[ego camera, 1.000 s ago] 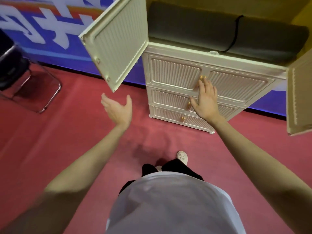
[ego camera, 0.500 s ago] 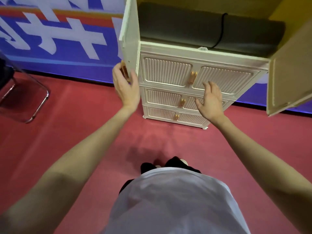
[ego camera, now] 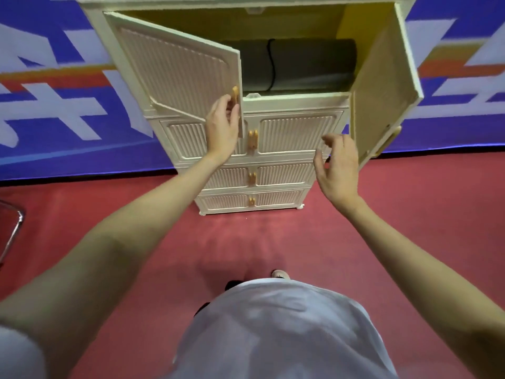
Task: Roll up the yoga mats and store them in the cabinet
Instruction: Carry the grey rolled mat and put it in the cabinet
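Gripping the half-shut door (ego camera: 177,69), left hand (ego camera: 221,129) hides the rolled mat (ego camera: 300,64); right hand (ego camera: 338,165) open.

The cabinet (ego camera: 287,127) looks like cream ribbed plastic; inside it, the rolled yoga mat (ego camera: 308,64) is matt grey foam; beneath it, red carpet (ego camera: 410,214).

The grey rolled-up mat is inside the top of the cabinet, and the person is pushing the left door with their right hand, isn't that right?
Not quite: the head view shows the left hand on the left door, at its handle. The right hand hangs free, touching nothing. The grey mat is indeed in the cabinet's top compartment.
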### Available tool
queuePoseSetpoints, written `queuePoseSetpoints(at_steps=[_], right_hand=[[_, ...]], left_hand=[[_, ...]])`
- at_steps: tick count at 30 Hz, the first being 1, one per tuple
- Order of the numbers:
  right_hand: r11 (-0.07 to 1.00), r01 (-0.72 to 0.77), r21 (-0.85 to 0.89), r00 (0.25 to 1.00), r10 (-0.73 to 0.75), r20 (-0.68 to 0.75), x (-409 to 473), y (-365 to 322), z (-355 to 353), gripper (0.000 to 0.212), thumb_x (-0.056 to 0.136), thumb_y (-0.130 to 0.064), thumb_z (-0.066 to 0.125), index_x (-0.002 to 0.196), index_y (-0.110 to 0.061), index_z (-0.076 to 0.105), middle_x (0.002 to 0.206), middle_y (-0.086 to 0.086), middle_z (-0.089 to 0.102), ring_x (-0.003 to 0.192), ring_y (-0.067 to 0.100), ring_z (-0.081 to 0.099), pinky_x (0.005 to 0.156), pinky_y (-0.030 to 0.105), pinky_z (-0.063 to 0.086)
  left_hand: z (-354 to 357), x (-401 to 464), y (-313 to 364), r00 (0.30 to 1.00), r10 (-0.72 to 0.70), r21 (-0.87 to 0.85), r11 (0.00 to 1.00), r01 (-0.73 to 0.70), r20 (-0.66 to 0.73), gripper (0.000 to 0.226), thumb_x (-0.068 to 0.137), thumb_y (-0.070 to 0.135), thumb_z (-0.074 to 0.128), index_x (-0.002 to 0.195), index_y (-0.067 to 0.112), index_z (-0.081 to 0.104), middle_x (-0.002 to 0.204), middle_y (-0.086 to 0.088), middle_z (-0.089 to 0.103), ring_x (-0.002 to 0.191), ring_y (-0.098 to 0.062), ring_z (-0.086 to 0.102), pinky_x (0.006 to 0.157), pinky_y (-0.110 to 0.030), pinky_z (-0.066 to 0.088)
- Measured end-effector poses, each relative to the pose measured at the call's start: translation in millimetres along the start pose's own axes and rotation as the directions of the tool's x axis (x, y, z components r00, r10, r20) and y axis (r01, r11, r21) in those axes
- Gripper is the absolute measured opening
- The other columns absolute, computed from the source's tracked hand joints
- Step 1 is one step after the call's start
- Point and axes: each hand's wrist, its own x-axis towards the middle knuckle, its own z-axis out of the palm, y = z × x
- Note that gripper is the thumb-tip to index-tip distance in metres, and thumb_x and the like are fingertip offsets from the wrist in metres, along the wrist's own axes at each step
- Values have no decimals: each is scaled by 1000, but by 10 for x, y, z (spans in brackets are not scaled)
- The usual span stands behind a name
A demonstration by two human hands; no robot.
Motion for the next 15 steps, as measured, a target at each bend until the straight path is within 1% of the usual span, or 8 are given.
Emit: queuePoseSetpoints(at_steps=[2, 4, 6, 9, 11, 12, 13, 15], right_hand=[[993, -113, 22, 982, 115, -152, -50, 83, -65, 19, 91, -13, 56, 101, 2, 54, 92, 18, 54, 89, 25, 46, 79, 39, 42], [965, -249, 75, 935, 260, -242, -92, 155, -112, 22, 87, -13, 58, 98, 5, 51, 93, 21, 52, 88, 27, 44, 79, 37, 39], [922, -366, 128, 874, 388, -293, -88, 237, -145, 30, 82, -15, 58, 99, 9, 49, 98, 25, 50, 93, 29, 42, 82, 39, 39], [857, -493, 148, 814, 515, -270, -46, 357, -171, 50, 76, -15, 57, 116, 11, 45, 112, 25, 45, 103, 35, 43, 93, 39, 38], [840, -515, 172, 805, 543, -239, -18, 429, -180, 57, 75, -14, 58, 125, 7, 42, 117, 22, 45, 106, 35, 45, 94, 36, 38], [843, -507, 180, 817, 536, -213, -10, 461, -183, 53, 77, -14, 58, 124, 5, 44, 115, 19, 48, 105, 34, 46, 91, 34, 38], [853, -487, 189, 838, 517, -173, -8, 483, -187, 44, 80, -13, 58, 120, 3, 47, 110, 15, 50, 103, 32, 48, 87, 32, 38], [881, -418, 221, 893, 443, -76, -6, 502, -181, 26, 86, -14, 59, 106, -2, 51, 98, 5, 52, 94, 26, 50, 79, 33, 40]], left_hand=[[160, 139, 54, 1000, -24, 34, 999, 25, -16, 19, 96, 17, 51, 106, 5, 62, 99, -9, 64, 85, -19, 62, 74, -34, 52], [297, 250, 98, 998, -49, 65, 997, 51, -31, 19, 96, 16, 51, 104, 4, 62, 98, -9, 64, 85, -19, 61, 73, -30, 47], [403, 337, 121, 996, -74, 90, 993, 78, -45, 19, 97, 17, 50, 104, 4, 62, 98, -9, 65, 86, -18, 59, 71, -26, 44], [509, 443, 101, 994, -101, 125, 987, 104, -34, 19, 97, 18, 49, 103, 7, 62, 99, -8, 65, 87, -18, 59, 74, -28, 45], [554, 502, 89, 993, -117, 137, 983, 119, -25, 19, 97, 19, 49, 104, 7, 62, 100, -8, 64, 88, -19, 58, 74, -27, 43], [571, 524, 94, 992, -126, 143, 981, 128, -27, 19, 97, 19, 49, 104, 7, 62, 101, -8, 64, 88, -18, 58, 73, -25, 41], [588, 541, 98, 991, -132, 149, 979, 135, -33, 19, 97, 19, 49, 105, 7, 62, 101, -7, 64, 87, -17, 57, 71, -23, 40], [616, 560, 116, 990, -135, 159, 977, 140, -40, 19, 98, 20, 49, 105, 7, 62, 101, -7, 64, 85, -13, 55, 70, -20, 37]])
